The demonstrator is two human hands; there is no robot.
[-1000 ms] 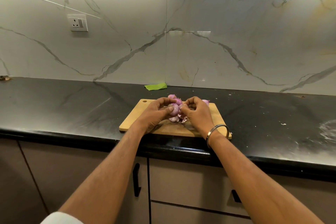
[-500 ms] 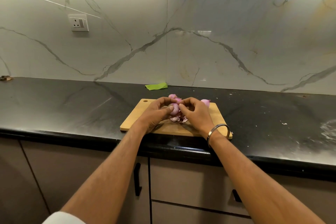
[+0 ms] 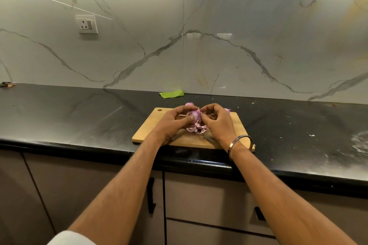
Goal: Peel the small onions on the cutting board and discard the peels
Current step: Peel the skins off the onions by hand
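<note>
A wooden cutting board [image 3: 147, 129] lies on the black counter near its front edge. Above the board's middle, my left hand [image 3: 173, 123] and my right hand [image 3: 217, 123] meet around one small purple onion [image 3: 195, 115], both pinching it with their fingertips. A heap of pale purple peels [image 3: 196, 129] lies on the board right under the hands. Another small onion [image 3: 188, 104] shows behind my left hand at the board's far edge. Part of one more onion [image 3: 227, 110] peeks out behind my right hand.
The black counter [image 3: 79, 117] runs left and right, with white crumbs and a dusty smear [image 3: 360, 141] at the right. A green scrap [image 3: 171, 94] lies against the marble backsplash behind the board. A wall socket [image 3: 87, 24] is upper left. Cabinet doors with black handles [image 3: 151, 195] are below.
Both hands stay together over the board on the same onion; the fingers have shifted slightly around it. The peel heap under them looks the same.
</note>
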